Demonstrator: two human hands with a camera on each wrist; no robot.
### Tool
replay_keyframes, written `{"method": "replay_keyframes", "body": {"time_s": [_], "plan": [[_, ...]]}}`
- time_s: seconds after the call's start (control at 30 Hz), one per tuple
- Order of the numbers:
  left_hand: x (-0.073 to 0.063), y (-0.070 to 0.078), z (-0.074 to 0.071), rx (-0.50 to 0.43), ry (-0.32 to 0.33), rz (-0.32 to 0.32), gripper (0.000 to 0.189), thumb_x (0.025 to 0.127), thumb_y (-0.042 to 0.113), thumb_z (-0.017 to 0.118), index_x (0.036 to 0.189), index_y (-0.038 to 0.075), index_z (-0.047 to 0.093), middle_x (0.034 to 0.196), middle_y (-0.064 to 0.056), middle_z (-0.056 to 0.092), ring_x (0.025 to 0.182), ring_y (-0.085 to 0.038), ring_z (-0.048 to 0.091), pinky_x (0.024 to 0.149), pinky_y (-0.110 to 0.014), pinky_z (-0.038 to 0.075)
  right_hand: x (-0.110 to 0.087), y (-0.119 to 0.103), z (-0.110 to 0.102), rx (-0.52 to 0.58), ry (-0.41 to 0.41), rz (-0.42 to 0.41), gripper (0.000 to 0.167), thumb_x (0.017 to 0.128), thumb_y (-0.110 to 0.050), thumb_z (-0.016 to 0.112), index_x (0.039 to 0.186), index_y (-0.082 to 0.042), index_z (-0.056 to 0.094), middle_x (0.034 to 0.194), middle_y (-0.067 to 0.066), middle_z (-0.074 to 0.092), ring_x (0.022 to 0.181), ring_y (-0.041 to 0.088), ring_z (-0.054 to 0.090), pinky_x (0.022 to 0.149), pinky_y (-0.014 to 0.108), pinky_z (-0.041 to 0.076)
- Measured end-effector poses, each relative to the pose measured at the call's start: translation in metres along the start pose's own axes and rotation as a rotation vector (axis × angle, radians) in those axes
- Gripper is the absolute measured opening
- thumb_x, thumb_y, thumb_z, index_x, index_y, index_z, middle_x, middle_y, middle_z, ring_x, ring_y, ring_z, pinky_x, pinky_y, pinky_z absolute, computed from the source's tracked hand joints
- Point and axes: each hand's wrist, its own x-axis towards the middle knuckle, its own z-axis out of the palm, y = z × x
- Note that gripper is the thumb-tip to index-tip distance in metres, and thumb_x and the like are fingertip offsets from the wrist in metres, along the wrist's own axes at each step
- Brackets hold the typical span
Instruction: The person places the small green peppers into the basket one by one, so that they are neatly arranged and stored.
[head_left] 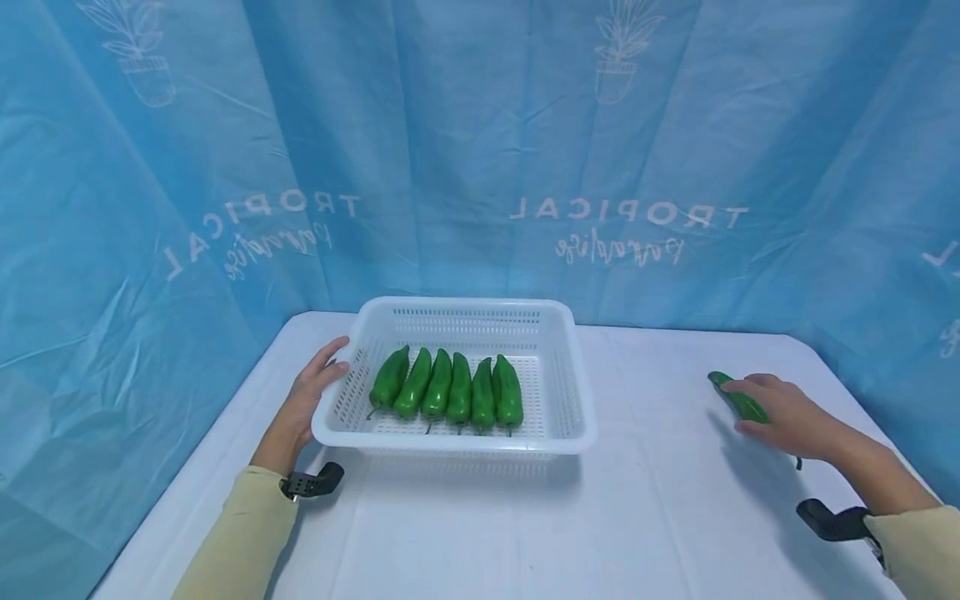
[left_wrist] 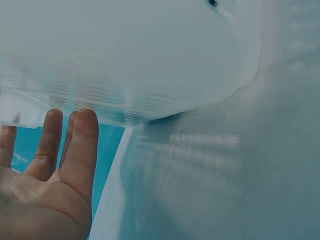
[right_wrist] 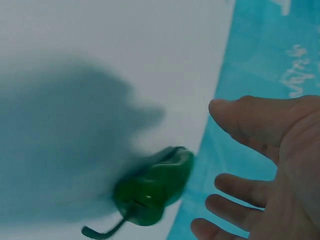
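Note:
A white plastic basket (head_left: 465, 444) stands on the table, with several green peppers (head_left: 437, 392) lying side by side in a row inside it. My left hand (head_left: 306, 398) is at the basket's left side, its fingers extended against the outer wall; in the left wrist view the fingertips (left_wrist: 85, 122) meet the slotted wall. Far to the right, my right hand (head_left: 798, 417) hovers over a single green pepper (head_left: 746, 406). In the right wrist view that pepper (right_wrist: 150, 195) lies on the table with its stem outward, and the spread fingers and thumb stand apart from it.
A white cloth (head_left: 637, 517) covers the table. Blue printed curtains (head_left: 465, 167) hang close behind it and along both sides. White table surface lies between the basket and the single pepper. Each wrist wears a black strap (head_left: 315, 482).

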Motion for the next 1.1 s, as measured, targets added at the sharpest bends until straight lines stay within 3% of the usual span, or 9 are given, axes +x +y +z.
{"method": "replay_keyframes", "body": {"time_s": [0.2, 0.4, 0.57, 0.8, 1.1], "plan": [[0.0, -0.003, 0.001, -0.022, -0.001, -0.008, 0.061, 0.104, 0.039, 0.046, 0.158, 0.036, 0.018, 0.165, -0.008, 0.022, 0.147, -0.037, 0.032, 0.113, -0.054, 0.04, 0.016, 0.011, 0.01, -0.085, -0.041, 0.056, 0.054, 0.083, -0.016, 0.074, 0.131, 0.002, 0.057, 0.129, 0.044, 0.047, 0.111, 0.061, 0.05, 0.082, 0.069, 0.05], [0.001, -0.004, 0.001, -0.031, 0.005, 0.0, 0.061, 0.103, 0.039, 0.047, 0.157, 0.036, 0.019, 0.164, -0.007, 0.024, 0.146, -0.037, 0.034, 0.113, -0.057, 0.038, 0.027, 0.02, 0.014, -0.147, -0.095, 0.192, 0.05, 0.082, -0.007, 0.07, 0.13, 0.001, 0.059, 0.117, 0.04, 0.051, 0.092, 0.049, 0.057, 0.074, 0.063, 0.055], [0.001, -0.002, 0.0, -0.025, -0.003, -0.004, 0.062, 0.103, 0.04, 0.047, 0.158, 0.036, 0.018, 0.165, -0.007, 0.022, 0.147, -0.038, 0.032, 0.113, -0.058, 0.037, 0.032, 0.027, 0.01, -0.081, -0.124, 0.226, 0.048, 0.081, -0.001, 0.067, 0.128, 0.005, 0.057, 0.11, 0.04, 0.05, 0.084, 0.042, 0.054, 0.072, 0.057, 0.057], [0.001, 0.0, -0.001, 0.007, -0.003, -0.002, 0.062, 0.103, 0.04, 0.047, 0.158, 0.035, 0.018, 0.165, -0.008, 0.022, 0.147, -0.038, 0.032, 0.112, -0.052, 0.041, 0.028, 0.041, -0.001, 0.042, -0.236, 0.231, 0.056, 0.083, -0.011, 0.069, 0.134, 0.004, 0.051, 0.127, 0.046, 0.042, 0.095, 0.047, 0.049, 0.077, 0.057, 0.055], [-0.001, 0.0, 0.0, -0.029, -0.006, 0.0, 0.062, 0.103, 0.038, 0.048, 0.158, 0.033, 0.019, 0.165, -0.008, 0.022, 0.147, -0.036, 0.032, 0.11, -0.047, 0.044, 0.022, 0.046, -0.007, 0.122, -0.272, 0.236, 0.057, 0.084, -0.013, 0.069, 0.135, 0.004, 0.05, 0.129, 0.047, 0.038, 0.098, 0.048, 0.048, 0.079, 0.057, 0.055]]}}
